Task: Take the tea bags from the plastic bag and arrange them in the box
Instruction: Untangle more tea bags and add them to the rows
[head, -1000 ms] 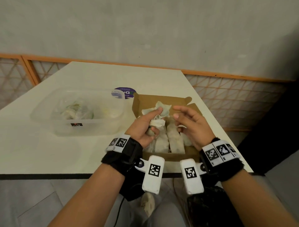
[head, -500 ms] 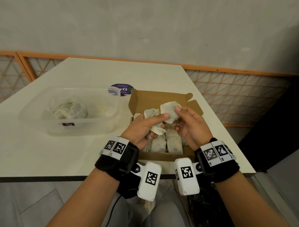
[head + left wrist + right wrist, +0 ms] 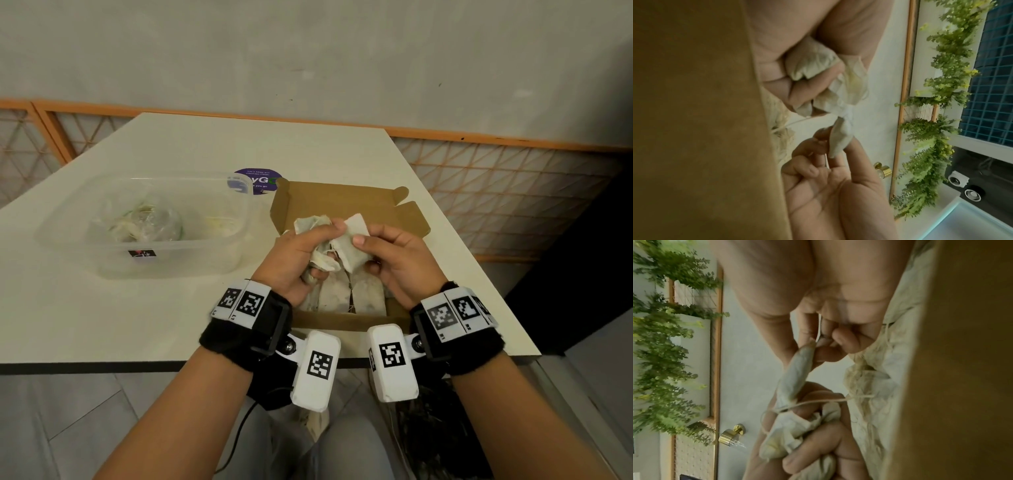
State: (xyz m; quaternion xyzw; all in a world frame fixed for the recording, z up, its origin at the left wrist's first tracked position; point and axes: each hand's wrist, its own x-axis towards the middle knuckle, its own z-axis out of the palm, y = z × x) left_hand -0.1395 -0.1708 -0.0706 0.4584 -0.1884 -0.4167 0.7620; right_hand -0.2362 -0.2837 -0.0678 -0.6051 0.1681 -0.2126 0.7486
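An open brown cardboard box sits at the table's near right, with pale tea bags lying in rows inside. Above it my left hand grips a crumpled bunch of tea bags, seen also in the left wrist view as a bunch of tea bags squeezed in curled fingers. My right hand pinches one tea bag between thumb and forefinger, and its string runs into the bunch; the right wrist view shows the same tea bag.
A clear plastic tub stands left of the box, holding a crumpled plastic bag with more tea bags. A purple round sticker lies behind. The table's near edge runs just under my wrists; orange lattice railing borders the right side.
Right hand came in from open beside the box and took hold of one tea bag from the bunch in my left hand; both hands lifted slightly toward me.
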